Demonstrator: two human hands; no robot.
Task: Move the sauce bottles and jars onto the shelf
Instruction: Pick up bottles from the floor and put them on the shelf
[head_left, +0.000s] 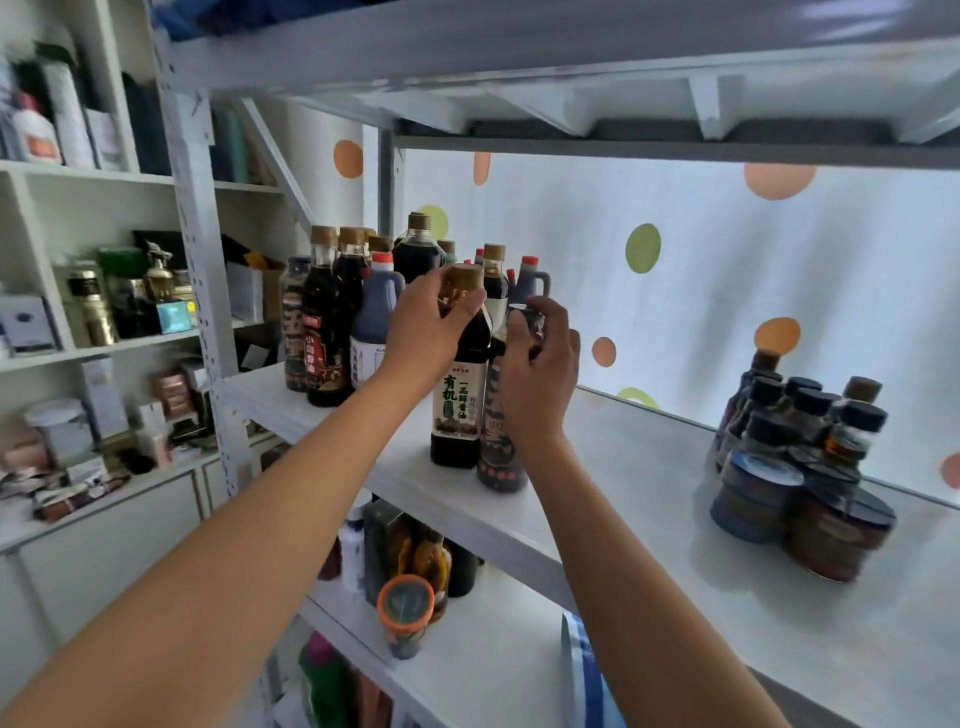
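My left hand (434, 322) grips the neck of a dark soy sauce bottle (460, 410) with a brown cap and white label. It stands upright on the white shelf (649, 467). Beside it, my right hand (537, 358) is closed around the top of a second dark bottle (498, 447) with a black cap, which also rests on the shelf. Behind them stands a cluster of sauce bottles (358, 306) at the shelf's left end. A stack of dark jars and small bottles (800, 467) sits at the right.
A dotted white curtain (727, 270) backs the shelf, and another shelf board (571, 52) hangs close above. The lower shelf holds an orange-lidded jar (405, 613) and other bottles. A white cupboard (93, 322) with cluttered boxes stands to the left.
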